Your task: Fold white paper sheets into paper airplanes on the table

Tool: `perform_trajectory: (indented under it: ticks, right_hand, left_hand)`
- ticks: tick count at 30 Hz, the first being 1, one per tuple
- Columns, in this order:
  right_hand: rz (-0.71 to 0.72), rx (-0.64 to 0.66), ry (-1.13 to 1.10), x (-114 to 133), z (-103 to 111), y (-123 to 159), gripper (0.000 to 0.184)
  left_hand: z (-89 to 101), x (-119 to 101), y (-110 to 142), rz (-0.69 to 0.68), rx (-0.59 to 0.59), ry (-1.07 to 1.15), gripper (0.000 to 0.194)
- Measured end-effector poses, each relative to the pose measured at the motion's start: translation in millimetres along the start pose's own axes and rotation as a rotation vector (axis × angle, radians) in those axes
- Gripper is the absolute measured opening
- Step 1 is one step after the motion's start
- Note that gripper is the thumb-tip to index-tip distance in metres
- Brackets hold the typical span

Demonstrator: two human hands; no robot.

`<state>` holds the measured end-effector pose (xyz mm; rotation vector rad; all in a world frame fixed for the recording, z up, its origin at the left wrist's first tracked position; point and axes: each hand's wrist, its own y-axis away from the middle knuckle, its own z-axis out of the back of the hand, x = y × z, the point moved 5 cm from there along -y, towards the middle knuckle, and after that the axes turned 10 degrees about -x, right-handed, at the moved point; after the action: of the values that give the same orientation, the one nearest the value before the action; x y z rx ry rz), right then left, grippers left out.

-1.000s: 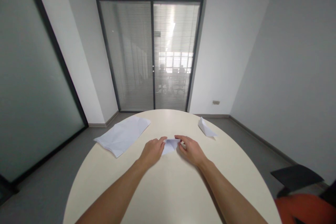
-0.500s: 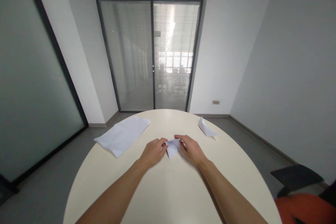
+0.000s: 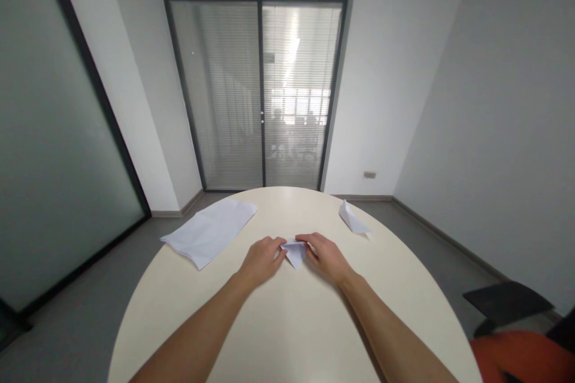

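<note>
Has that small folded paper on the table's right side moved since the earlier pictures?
No. The folded paper lies in the same spot against the far right edge of the table, with no visible shift.

My fingers (image 3: pixel 309 239) hide both ends of the small folded white paper (image 3: pixel 295 255); my view's lower edge crops the round cream table (image 3: pixel 287 329) and red-and-black chair (image 3: pixel 521 354).

Two hands were in play, left hand (image 3: pixel 262 260) and right hand (image 3: pixel 327 258), one folded paper (image 3: pixel 295 256) between them! That made three paper items on one worktop (image 3: pixel 287 323): that one central, one white spread (image 3: pixel 211 230) at ten o'clock, one creased piece (image 3: pixel 353 219) at two. Two glass panels (image 3: pixel 220 96) stood at twelve, one wall plate (image 3: pixel 369 175) at one, one chair (image 3: pixel 521 353) at four!
</note>
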<state>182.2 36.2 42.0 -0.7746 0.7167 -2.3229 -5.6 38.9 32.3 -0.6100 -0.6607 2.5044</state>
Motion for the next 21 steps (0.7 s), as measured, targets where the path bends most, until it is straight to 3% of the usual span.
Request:
perform_trajectory:
  ticks: [15,21]
  right_hand:
    - [-0.039,0.115,0.035,4.5,-2.8,-0.3,0.034]
    - [0.008,0.151,0.000,15.5,-0.5,0.5,0.033]
  left_hand:
    - [-1.2,-0.7,-0.1,-0.037,-0.018,0.021,0.023]
    - [-2.7,-0.6,-0.5,-0.063,-0.003,0.039,0.022]
